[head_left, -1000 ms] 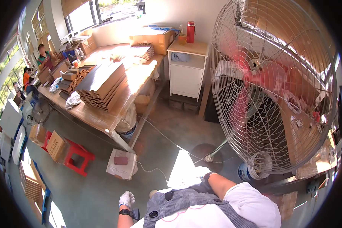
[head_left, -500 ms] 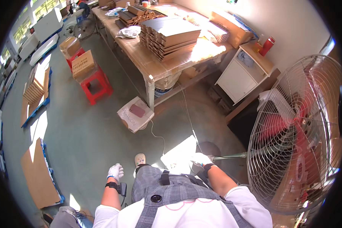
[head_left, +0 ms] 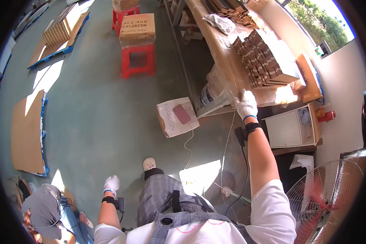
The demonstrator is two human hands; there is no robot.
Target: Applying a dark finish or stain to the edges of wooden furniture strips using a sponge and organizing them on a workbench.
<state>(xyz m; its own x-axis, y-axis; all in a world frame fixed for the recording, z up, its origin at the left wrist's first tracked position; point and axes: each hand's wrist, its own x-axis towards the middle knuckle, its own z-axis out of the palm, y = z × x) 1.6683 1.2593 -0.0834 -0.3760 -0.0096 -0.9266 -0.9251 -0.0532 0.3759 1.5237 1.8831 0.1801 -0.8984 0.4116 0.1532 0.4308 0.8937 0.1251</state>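
Note:
My right hand (head_left: 246, 105), in a white glove, reaches forward to the near end of the wooden worktable (head_left: 227, 69). Its fingers lie apart at the table's edge, and nothing shows in them; whether they press on the wood I cannot tell. Just beyond stands a tall stack of brown boards (head_left: 264, 59). Low at my side hangs my left hand (head_left: 112, 184), also gloved, with its fingers curled in and nothing visible inside. Black straps with small devices and a cable sit on my wrists.
A white box (head_left: 171, 126) bearing a pink phone (head_left: 182, 114) lies on the floor beside the table leg, its cord trailing toward me. A large fan (head_left: 317, 199) stands right, near a white cabinet (head_left: 282, 132). Red stools (head_left: 138, 61) carry cartons. Another person (head_left: 49, 211) is at lower left.
My right hand has risen from low beside my right hip to the table's near end. My view has turned rightward, and the table looks closer. My left hand still hangs low.

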